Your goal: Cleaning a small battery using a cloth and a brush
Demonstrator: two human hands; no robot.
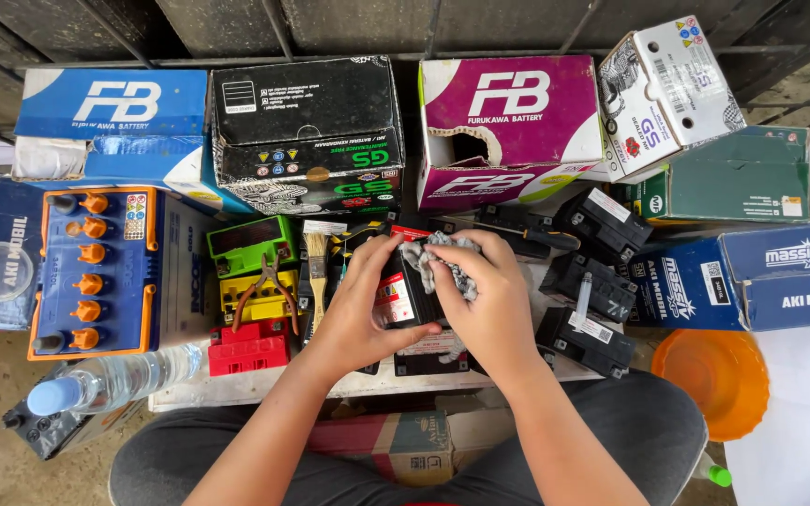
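Note:
My left hand [360, 302] grips a small black battery [403, 298] with a red and white label, holding it upright over a low white board [264, 386]. My right hand [487, 292] presses a crumpled grey rag [442, 258] against the top and right side of that battery. Both hands meet at the middle of the view. Much of the battery is hidden by my fingers and the rag.
Several small black batteries [588, 281] lie right of my hands. Left are a paintbrush [317, 272], pliers [269, 286], green, yellow and red casings [253, 245], a blue battery with orange caps [96, 272], a water bottle [110, 379]. Cardboard boxes [508, 117] line the back; an orange bowl [719, 375] sits right.

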